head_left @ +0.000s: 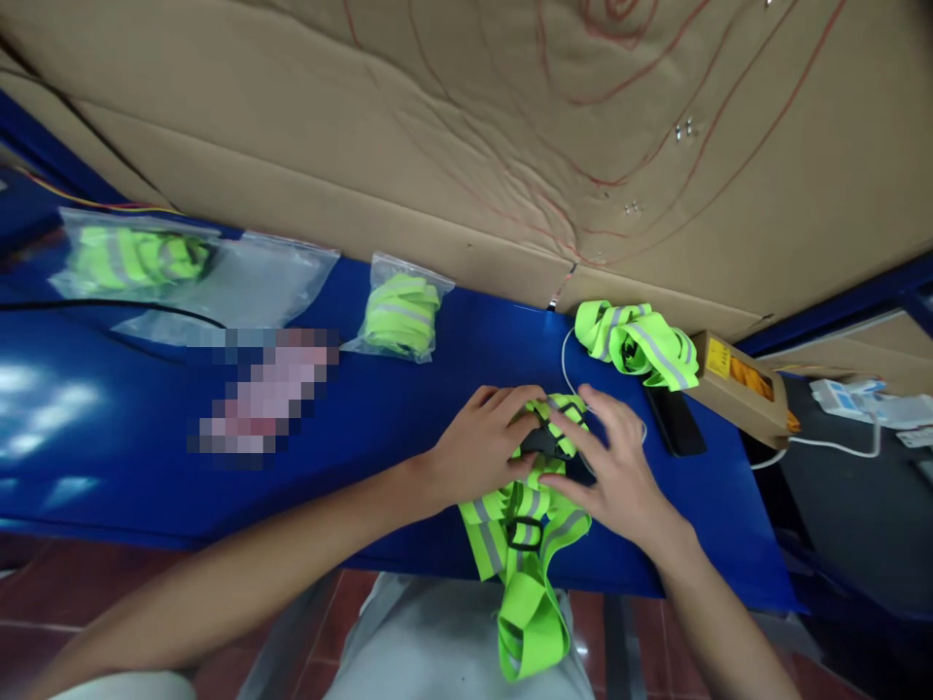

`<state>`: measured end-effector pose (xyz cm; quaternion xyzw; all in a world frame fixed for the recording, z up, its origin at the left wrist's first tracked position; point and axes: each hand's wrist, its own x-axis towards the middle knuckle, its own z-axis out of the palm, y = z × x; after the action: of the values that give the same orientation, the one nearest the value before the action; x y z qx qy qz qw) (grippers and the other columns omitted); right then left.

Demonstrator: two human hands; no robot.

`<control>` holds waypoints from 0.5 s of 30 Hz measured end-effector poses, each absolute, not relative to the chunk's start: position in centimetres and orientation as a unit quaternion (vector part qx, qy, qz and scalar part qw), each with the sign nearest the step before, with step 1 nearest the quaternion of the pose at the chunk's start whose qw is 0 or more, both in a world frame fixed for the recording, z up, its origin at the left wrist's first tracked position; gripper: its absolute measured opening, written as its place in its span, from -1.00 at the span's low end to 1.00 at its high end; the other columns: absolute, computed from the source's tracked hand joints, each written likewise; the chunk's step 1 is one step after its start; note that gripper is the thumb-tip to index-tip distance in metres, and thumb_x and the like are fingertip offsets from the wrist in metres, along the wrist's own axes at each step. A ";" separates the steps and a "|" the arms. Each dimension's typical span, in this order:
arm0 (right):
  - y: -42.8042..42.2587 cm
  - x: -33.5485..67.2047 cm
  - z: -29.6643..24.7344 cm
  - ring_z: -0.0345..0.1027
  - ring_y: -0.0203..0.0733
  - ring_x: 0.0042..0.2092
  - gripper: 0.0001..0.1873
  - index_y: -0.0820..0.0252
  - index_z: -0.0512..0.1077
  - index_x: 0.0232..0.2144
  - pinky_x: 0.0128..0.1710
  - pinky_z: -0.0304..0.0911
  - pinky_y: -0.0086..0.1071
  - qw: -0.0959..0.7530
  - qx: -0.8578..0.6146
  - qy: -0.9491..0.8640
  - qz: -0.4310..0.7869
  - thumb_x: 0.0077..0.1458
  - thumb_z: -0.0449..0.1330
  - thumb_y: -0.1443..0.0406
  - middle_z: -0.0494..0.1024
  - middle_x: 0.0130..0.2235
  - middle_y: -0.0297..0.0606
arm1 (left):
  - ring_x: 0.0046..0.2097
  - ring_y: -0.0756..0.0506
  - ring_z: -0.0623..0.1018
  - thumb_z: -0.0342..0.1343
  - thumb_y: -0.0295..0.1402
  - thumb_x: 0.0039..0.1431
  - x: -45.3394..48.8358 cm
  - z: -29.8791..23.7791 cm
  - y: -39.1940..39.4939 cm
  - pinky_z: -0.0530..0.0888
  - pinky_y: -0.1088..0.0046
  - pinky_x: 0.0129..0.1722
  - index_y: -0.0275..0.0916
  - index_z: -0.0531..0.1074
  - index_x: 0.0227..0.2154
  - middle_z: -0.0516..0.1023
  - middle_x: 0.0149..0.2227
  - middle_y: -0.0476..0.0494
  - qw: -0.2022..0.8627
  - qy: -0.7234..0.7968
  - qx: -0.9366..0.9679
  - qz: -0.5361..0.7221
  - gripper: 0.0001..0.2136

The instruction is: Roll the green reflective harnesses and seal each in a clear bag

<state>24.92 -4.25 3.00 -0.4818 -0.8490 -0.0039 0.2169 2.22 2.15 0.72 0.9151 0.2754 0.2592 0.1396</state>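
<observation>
Vest [526, 544] sits bunched beneath your fingers: your left hand [485, 447] pinches its black buckle [543, 442], while your right hand [616, 472] rests spread and loose, just beside it.

We could not read the pixelated patch [262, 399] on the blue table [408, 418]. Our left hand [481, 452] and right hand [619, 476] hid most of the black buckle [543, 442], their grip unclear.

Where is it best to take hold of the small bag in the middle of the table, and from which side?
Probably the bag by its empty far edge, pinched from above: the folded strap fills the rest, and the cardboard close behind blocks a reach from there.
</observation>
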 end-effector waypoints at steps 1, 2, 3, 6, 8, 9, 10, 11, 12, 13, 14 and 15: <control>-4.2 24.8 2.9 0.13 0.30 0.37 -0.26 -0.05 0.16 0.38 0.28 0.16 0.25 0.182 -0.473 -0.862 -0.022 0.25 0.27 0.03 0.19 0.39 0.01 | 0.11 -0.28 0.53 0.23 -0.35 0.17 2.2 0.8 2.2 0.41 0.12 0.07 -0.29 0.47 -0.02 0.47 0.18 -0.31 0.145 0.278 0.915 0.256 -0.68; -4.0 24.7 2.8 0.18 0.27 0.33 -0.30 -0.03 0.18 0.38 0.26 0.20 0.23 0.159 -0.470 -0.868 -0.029 0.28 0.25 0.05 0.26 0.35 0.01 | 0.11 -0.28 0.53 0.24 -0.36 0.17 2.3 0.8 2.2 0.40 0.12 0.07 -0.28 0.47 -0.02 0.48 0.17 -0.31 0.149 0.282 0.914 0.249 -0.68; -3.9 24.6 2.6 0.24 0.25 0.29 -0.33 0.01 0.20 0.36 0.23 0.24 0.21 0.146 -0.470 -0.870 -0.029 0.29 0.23 0.07 0.32 0.31 0.02 | 0.11 -0.28 0.53 0.23 -0.37 0.18 2.4 0.8 2.2 0.40 0.12 0.06 -0.27 0.47 -0.03 0.48 0.17 -0.30 0.152 0.286 0.914 0.242 -0.70; -3.5 24.8 2.4 0.31 0.18 0.21 -0.45 0.09 0.32 0.27 0.18 0.35 0.11 0.143 -0.467 -0.872 0.002 0.30 0.23 0.11 0.44 0.19 0.00 | 0.09 -0.27 0.55 0.21 -0.37 0.20 2.5 0.8 2.2 0.38 0.12 0.06 -0.25 0.49 -0.10 0.49 0.17 -0.28 0.158 0.288 0.918 0.223 -0.78; -3.4 25.3 2.6 0.32 0.13 0.20 -0.54 0.10 0.37 0.21 0.18 0.37 0.07 0.155 -0.458 -0.875 0.024 0.32 0.21 0.15 0.46 0.15 -0.02 | 0.06 -0.25 0.57 0.20 -0.36 0.21 2.5 1.0 2.3 0.39 0.13 0.05 -0.25 0.50 -0.11 0.51 0.15 -0.25 0.167 0.288 0.918 0.215 -0.79; -3.5 25.6 2.8 0.33 0.12 0.21 -0.57 0.10 0.38 0.20 0.19 0.38 0.06 0.161 -0.457 -0.874 0.029 0.33 0.20 0.17 0.46 0.14 -0.03 | 0.04 -0.24 0.58 0.21 -0.36 0.20 2.3 1.2 2.4 0.39 0.14 0.05 -0.25 0.51 -0.12 0.52 0.13 -0.23 0.173 0.292 0.916 0.215 -0.80; -3.6 26.0 3.0 0.33 0.11 0.21 -0.58 0.09 0.38 0.20 0.19 0.38 0.07 0.168 -0.461 -0.871 0.029 0.34 0.19 0.17 0.47 0.14 -0.03 | 0.03 -0.24 0.59 0.21 -0.35 0.19 2.1 1.5 2.6 0.40 0.15 0.04 -0.24 0.51 -0.13 0.53 0.11 -0.22 0.180 0.298 0.911 0.221 -0.80; -3.6 26.4 3.3 0.34 0.10 0.22 -0.58 0.08 0.37 0.21 0.20 0.38 0.08 0.177 -0.468 -0.865 0.028 0.35 0.17 0.17 0.47 0.14 -0.03 | 0.03 -0.23 0.59 0.22 -0.34 0.17 1.8 1.9 2.7 0.40 0.16 0.05 -0.22 0.51 -0.14 0.54 0.10 -0.21 0.190 0.308 0.902 0.234 -0.80; -3.7 26.9 3.6 0.34 0.08 0.23 -0.58 0.08 0.35 0.22 0.22 0.37 0.08 0.187 -0.476 -0.859 0.029 0.37 0.16 0.18 0.46 0.16 -0.03 | 0.05 -0.23 0.58 0.23 -0.34 0.16 1.3 2.4 2.9 0.41 0.17 0.06 -0.21 0.50 -0.15 0.55 0.09 -0.19 0.205 0.319 0.890 0.254 -0.80; -3.8 27.6 3.8 0.33 0.06 0.25 -0.58 0.07 0.33 0.24 0.24 0.35 0.06 0.200 -0.483 -0.852 0.031 0.39 0.13 0.19 0.45 0.19 -0.03 | 0.07 -0.23 0.58 0.24 -0.33 0.14 0.7 3.0 3.1 0.41 0.18 0.08 -0.19 0.50 -0.16 0.55 0.09 -0.19 0.223 0.328 0.874 0.281 -0.80; -3.9 28.3 4.1 0.33 0.03 0.26 -0.59 0.08 0.32 0.24 0.25 0.34 0.04 0.216 -0.490 -0.844 0.034 0.40 0.10 0.21 0.44 0.21 -0.02 | 0.09 -0.22 0.57 0.26 -0.32 0.14 0.0 3.7 3.2 0.42 0.18 0.10 -0.18 0.49 -0.18 0.55 0.08 -0.18 0.244 0.337 0.854 0.314 -0.81; -4.0 29.1 4.2 0.34 0.01 0.26 -0.61 0.09 0.32 0.24 0.26 0.33 0.01 0.235 -0.500 -0.833 0.035 0.42 0.07 0.22 0.44 0.21 -0.02 | 0.10 -0.22 0.56 0.27 -0.31 0.14 -0.7 4.3 3.4 0.42 0.18 0.13 -0.18 0.49 -0.20 0.56 0.08 -0.18 0.265 0.346 0.828 0.352 -0.81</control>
<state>29.13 -3.97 4.24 -0.4997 -0.8329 0.0353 0.2353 -0.74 3.36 4.31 0.8283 0.3460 0.3520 0.2651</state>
